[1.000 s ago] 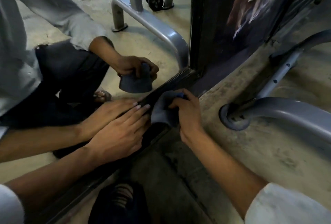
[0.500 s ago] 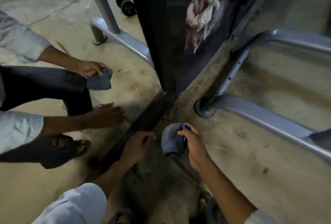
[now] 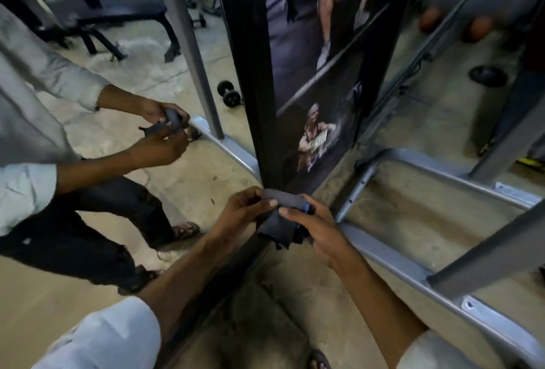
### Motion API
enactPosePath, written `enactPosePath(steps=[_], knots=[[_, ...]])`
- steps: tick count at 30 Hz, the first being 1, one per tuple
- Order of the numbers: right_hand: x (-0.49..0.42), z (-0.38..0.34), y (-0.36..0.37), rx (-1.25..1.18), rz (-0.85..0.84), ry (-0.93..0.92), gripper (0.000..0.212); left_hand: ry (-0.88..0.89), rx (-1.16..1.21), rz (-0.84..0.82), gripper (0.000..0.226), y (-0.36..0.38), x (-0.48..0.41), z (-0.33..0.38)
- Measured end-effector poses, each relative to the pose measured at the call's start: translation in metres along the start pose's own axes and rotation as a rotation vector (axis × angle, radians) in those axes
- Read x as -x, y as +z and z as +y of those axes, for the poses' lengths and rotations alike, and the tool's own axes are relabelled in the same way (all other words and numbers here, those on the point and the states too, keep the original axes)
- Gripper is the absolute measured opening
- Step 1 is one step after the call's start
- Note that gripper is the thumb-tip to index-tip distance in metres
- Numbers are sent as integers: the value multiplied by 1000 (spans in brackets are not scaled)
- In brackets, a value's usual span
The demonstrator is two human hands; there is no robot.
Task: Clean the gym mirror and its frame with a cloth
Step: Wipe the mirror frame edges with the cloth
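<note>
A dark grey-blue cloth (image 3: pixel 280 221) is held between both of my hands, just in front of the mirror's bottom right corner. My left hand (image 3: pixel 239 215) pinches its upper edge and my right hand (image 3: pixel 318 230) grips its lower bunched part. The mirror (image 3: pixel 124 162) fills the left of the view and reflects me holding the cloth. Its black frame (image 3: pixel 253 79) rises straight up above my hands, and its bottom rail (image 3: pixel 236 268) runs down to the lower left, partly hidden by my left forearm.
A poster panel (image 3: pixel 324 73) stands right of the frame. Grey steel tubes of a gym machine (image 3: pixel 413 274) lie on the concrete floor to the right. A dumbbell (image 3: pixel 228 92) shows in the mirror. My sandalled foot (image 3: pixel 320 359) is at the bottom.
My left hand has left the bottom rail and taken hold of the cloth together with my right hand. Both hands have risen off the floor, and the view has tilted upward.
</note>
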State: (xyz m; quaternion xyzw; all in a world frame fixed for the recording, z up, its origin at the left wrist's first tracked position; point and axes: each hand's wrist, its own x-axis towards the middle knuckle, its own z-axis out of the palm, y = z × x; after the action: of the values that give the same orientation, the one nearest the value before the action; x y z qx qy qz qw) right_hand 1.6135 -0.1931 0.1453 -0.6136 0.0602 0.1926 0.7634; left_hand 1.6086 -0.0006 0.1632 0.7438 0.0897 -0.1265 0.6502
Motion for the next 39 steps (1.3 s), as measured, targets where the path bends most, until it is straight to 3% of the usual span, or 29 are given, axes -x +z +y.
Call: enactPosePath(steps=[2, 4, 12, 20, 24, 28, 32, 35, 39], knots=[[6, -49, 10, -6, -58, -46, 45, 135, -89, 36, 8, -8, 6, 47], [12, -100, 20, 29, -125, -103, 29, 187, -120, 83, 3, -13, 12, 95], [12, -283, 66, 362, -226, -495, 19, 645, -526, 336, 19, -52, 36, 272], [14, -470, 130, 584, -180, -1017, 19, 1057, -1002, 638, 73, -105, 55, 457], [27, -551, 157, 606, -135, -1236, 17, 1193, -1408, 847, 78, -122, 80, 547], [41, -622, 175, 553, -22, -1444, 24, 1252, -1668, 1024, 69, -128, 93, 622], [50, -688, 182, 590, 103, -1543, 31, 1170, -1873, 1120, 73, -128, 108, 676], [51, -738, 181, 663, 237, -1634, 25, 1083, -1955, 1234, 78, -129, 111, 710], [41, -793, 180, 841, 461, -1942, 9, 972, -1982, 1333, 86, -131, 100, 748]])
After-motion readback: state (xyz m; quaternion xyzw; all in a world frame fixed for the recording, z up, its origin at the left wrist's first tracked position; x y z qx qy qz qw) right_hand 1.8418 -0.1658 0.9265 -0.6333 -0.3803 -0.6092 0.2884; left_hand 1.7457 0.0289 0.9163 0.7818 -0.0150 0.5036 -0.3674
